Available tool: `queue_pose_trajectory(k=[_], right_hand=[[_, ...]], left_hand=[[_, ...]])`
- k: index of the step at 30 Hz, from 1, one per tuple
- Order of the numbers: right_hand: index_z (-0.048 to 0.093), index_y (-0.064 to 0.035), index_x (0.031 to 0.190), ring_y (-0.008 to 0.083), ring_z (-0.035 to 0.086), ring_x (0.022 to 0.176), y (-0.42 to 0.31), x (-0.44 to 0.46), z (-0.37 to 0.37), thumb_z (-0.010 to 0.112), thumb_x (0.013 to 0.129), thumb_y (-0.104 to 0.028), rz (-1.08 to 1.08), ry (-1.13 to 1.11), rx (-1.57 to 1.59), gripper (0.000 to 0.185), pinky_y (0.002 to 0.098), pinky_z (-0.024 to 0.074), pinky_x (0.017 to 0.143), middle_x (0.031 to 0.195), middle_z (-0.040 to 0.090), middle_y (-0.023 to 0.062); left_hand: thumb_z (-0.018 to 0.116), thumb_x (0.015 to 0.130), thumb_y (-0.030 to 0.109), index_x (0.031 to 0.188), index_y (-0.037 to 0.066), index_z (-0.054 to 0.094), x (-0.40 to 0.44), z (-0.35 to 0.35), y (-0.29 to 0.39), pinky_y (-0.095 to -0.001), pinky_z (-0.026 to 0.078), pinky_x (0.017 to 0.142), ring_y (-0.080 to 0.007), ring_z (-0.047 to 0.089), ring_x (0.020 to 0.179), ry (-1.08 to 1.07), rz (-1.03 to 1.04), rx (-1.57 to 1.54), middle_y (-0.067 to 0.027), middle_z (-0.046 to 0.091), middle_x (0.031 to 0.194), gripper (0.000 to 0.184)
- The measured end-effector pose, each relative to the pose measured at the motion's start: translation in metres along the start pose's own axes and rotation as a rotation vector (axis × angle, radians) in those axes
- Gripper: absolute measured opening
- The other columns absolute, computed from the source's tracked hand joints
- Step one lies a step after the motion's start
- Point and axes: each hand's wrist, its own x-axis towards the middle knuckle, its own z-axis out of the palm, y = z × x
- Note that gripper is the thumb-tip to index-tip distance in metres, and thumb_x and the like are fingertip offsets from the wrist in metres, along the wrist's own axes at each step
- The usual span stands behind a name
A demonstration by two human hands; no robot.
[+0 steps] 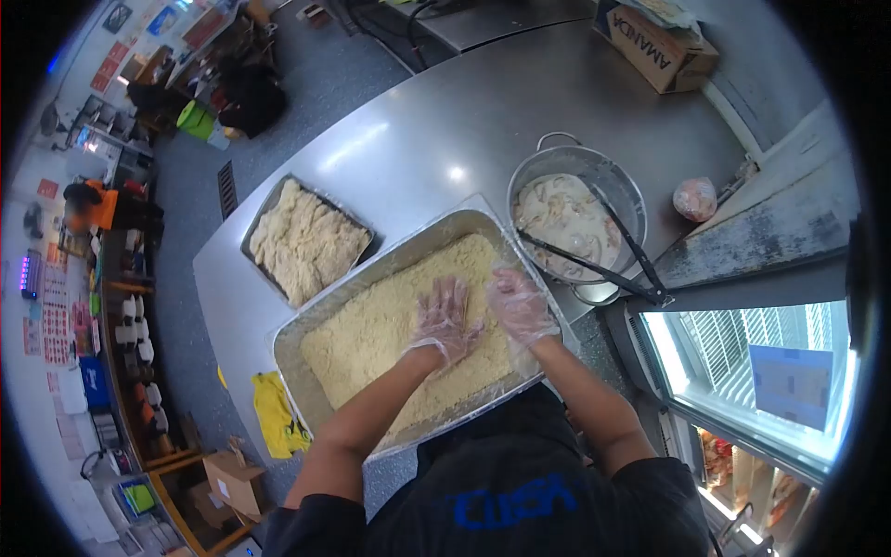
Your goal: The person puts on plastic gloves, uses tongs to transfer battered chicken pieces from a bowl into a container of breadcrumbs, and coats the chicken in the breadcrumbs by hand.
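Observation:
A large metal pan (pixel 295 348) in front of me holds a deep layer of pale yellow breading flour (pixel 367 343). My left hand (pixel 445 320), in a clear plastic glove, lies on the flour with its fingers spread. My right hand (pixel 522 306), gloved too, is curled closed near the pan's right wall; whether anything is inside it is hidden. Right of the pan stands a round metal pot (pixel 637 190) with pieces in white batter (pixel 561 218). Black-handled tongs (pixel 603 269) rest across its rim. Behind the pan, on the left, a tray holds heaped breaded pieces (pixel 306 241).
The steel table (pixel 436 121) carries a cardboard box (pixel 659 46) at the far right and a small wrapped bundle (pixel 694 200). A yellow cloth (pixel 277 415) hangs at the left edge. A lit glass-front cooler (pixel 752 362) stands on my right. Other people are at the far left.

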Motion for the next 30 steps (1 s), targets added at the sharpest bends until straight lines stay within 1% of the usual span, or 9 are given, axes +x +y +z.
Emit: queue_pose_trajectory(k=[3, 5, 9, 12, 15, 18, 25, 28, 30], right_hand=[[0.063, -0.009, 0.112, 0.0166, 0.058, 0.071, -0.002, 0.011, 0.008, 0.062, 0.086, -0.016, -0.006, 0.091, -0.108, 0.027, 0.0309, 0.0467, 0.066, 0.079, 0.062, 0.0065], [0.064, -0.0087, 0.109, 0.016, 0.057, 0.069, -0.042, -0.03, 0.019, 0.062, 0.085, -0.017, -0.383, 0.199, -0.306, 0.025, 0.0307, 0.0467, 0.064, 0.077, 0.062, 0.0063], [0.061, -0.0087, 0.112, 0.0203, 0.058, 0.066, -0.032, -0.023, 0.012, 0.062, 0.085, -0.016, -0.309, 0.08, -0.249, 0.028, 0.0326, 0.047, 0.062, 0.076, 0.062, 0.0079], [0.059, -0.009, 0.114, 0.0218, 0.057, 0.066, -0.017, -0.017, 0.014, 0.062, 0.085, -0.013, -0.384, 0.207, -0.472, 0.03, 0.0335, 0.0472, 0.064, 0.075, 0.061, 0.0074], [0.059, -0.0102, 0.115, 0.023, 0.058, 0.069, -0.004, -0.002, 0.014, 0.063, 0.084, -0.014, -0.583, 0.145, -0.389, 0.032, 0.0348, 0.048, 0.068, 0.077, 0.06, 0.0076], [0.057, -0.0094, 0.117, 0.0159, 0.057, 0.079, -0.013, 0.001, 0.014, 0.069, 0.082, -0.016, -0.351, 0.043, -0.357, 0.037, 0.03, 0.0473, 0.072, 0.087, 0.06, 0.0036], [0.058, -0.0104, 0.117, 0.0153, 0.057, 0.078, -0.027, -0.012, 0.015, 0.071, 0.08, -0.019, -0.378, 0.023, -0.265, 0.04, 0.0292, 0.048, 0.072, 0.086, 0.061, 0.0039], [0.061, -0.0095, 0.113, 0.0325, 0.064, 0.092, -0.053, -0.023, 0.02, 0.06, 0.083, -0.029, -0.171, -0.069, -0.725, 0.035, 0.041, 0.0499, 0.078, 0.1, 0.067, 0.0179], [0.063, -0.0067, 0.11, 0.0332, 0.064, 0.094, -0.048, -0.019, 0.033, 0.06, 0.083, -0.032, -0.255, -0.197, -0.791, 0.037, 0.0415, 0.05, 0.081, 0.102, 0.067, 0.0186]], left_hand=[[0.032, 0.093, 0.057, 0.151, 0.004, 0.012, 0.006, -0.016, 0.009, -0.057, 0.003, 0.114, -0.0397, -0.001, 0.145, -0.162, 0.042, 0.05, -0.0203, 0.003, 0.157, 0.081], [0.032, 0.093, 0.057, 0.151, 0.004, 0.012, 0.003, -0.016, 0.008, -0.0567, 0.002, 0.114, -0.0399, -0.002, 0.145, -0.164, 0.071, 0.034, -0.0196, 0.002, 0.158, 0.081], [0.032, 0.093, 0.058, 0.152, 0.006, 0.011, -0.011, -0.014, -0.007, -0.0554, 0.002, 0.115, -0.0393, -0.002, 0.145, -0.043, -0.048, 0.027, -0.0188, 0.001, 0.158, 0.08], [0.032, 0.093, 0.057, 0.151, 0.005, 0.01, -0.013, -0.002, -0.014, -0.0553, 0.003, 0.115, -0.0393, -0.001, 0.145, -0.122, -0.14, -0.023, -0.0193, 0.001, 0.158, 0.081], [0.032, 0.093, 0.055, 0.15, 0.002, 0.01, -0.017, -0.016, -0.014, -0.0519, 0.003, 0.116, -0.0377, 0.001, 0.145, -0.109, -0.104, -0.052, -0.0203, 0.002, 0.157, 0.081], [0.034, 0.093, 0.054, 0.149, -0.002, 0.009, -0.031, -0.022, -0.015, -0.0476, 0.004, 0.117, -0.036, 0.002, 0.146, -0.053, -0.171, -0.17, -0.0212, 0.004, 0.157, 0.083], [0.034, 0.093, 0.056, 0.148, -0.005, 0.009, -0.08, -0.003, 0.001, -0.0425, 0.005, 0.118, -0.0348, 0.005, 0.146, -0.24, -0.171, -0.103, -0.0234, 0.005, 0.156, 0.086], [0.034, 0.093, 0.056, 0.148, -0.007, 0.009, -0.076, -0.006, 0.01, -0.0416, 0.005, 0.118, -0.0348, 0.006, 0.146, -0.293, -0.19, -0.089, -0.024, 0.006, 0.156, 0.086], [0.033, 0.094, 0.056, 0.147, -0.008, 0.01, -0.077, -0.021, 0.009, -0.0416, 0.006, 0.118, -0.0349, 0.005, 0.146, -0.346, -0.2, -0.12, -0.0243, 0.006, 0.156, 0.086]])
